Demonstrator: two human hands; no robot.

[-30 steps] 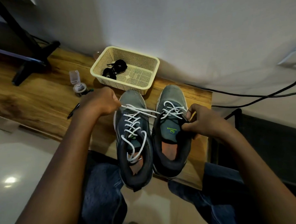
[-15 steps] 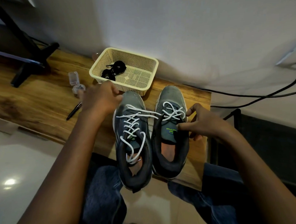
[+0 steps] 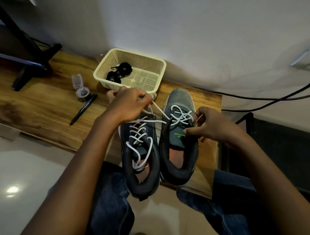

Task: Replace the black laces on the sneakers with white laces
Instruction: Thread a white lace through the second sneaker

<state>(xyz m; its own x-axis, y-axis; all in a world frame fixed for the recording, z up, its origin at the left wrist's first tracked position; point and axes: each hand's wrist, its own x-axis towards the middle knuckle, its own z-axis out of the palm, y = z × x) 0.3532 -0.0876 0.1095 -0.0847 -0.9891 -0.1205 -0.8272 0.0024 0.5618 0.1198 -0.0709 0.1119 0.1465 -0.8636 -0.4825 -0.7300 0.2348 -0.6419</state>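
Far left on the wooden worktop [image 3: 36, 107] stands a black stand [image 3: 31, 69], and nearer the middle a small clear container [image 3: 77, 81] sits just behind a roll of tape [image 3: 82, 94], with a black pen [image 3: 83, 109] lying slantwise beside it. Further back, against the wall, there's the cream mesh basket [image 3: 159, 64], and the black laces [image 3: 120, 73] are bundled inside it at its left end.

Now the left hand [image 3: 128, 106], just this side of the basket: its grip is closed on the end of a white lace [image 3: 158, 110], fingers curled round it, and that strand runs taut to the right, down into the right sneaker's eyelets. Below the hand sits the left sneaker [image 3: 140, 161], dark grey, its own white lace [image 3: 138, 135] criss-crossed up the front with loose ends looped into the opening.

Touching it on the right is the right sneaker [image 3: 180, 151], toe pointing at the wall, laced white only across its far rows. The right hand [image 3: 210, 126] holds this sneaker at its right edge, thumb and forefinger pinching by the tongue, other fingers curled at the eyelets. Both heels overhang the worktop's near edge, above denim-clad knees [image 3: 110, 206]. Far right, black cables [image 3: 273, 97] trail along the wall.
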